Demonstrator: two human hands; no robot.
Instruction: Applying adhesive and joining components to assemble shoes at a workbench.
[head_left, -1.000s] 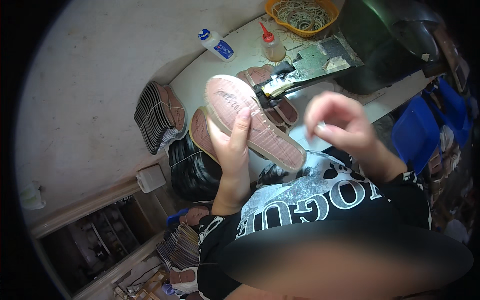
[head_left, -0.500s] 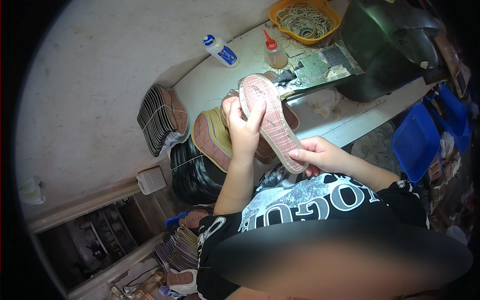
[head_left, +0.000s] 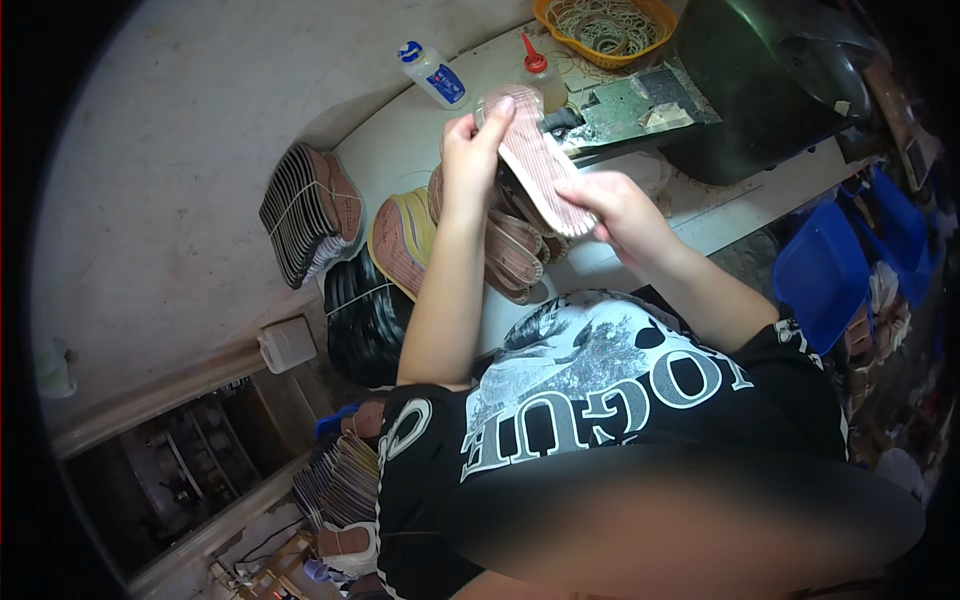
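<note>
Since half a second earlier the insole [head_left: 535, 165] had swung further toward 12 o'clock, its far end now covering the base of the red-capped bottle [head_left: 540, 75]. The left hand [head_left: 470, 160] was clamped on that far end, fingers over its top edge; the right hand [head_left: 615, 205], which had been lower, had come up and pinched the near end at 4 o'clock. The insole was held above the counter [head_left: 400, 150], over a stack of soles [head_left: 505, 250]. The stack's middle was hidden by the left forearm. Whatever lay under the insole was hard to make out.
</note>
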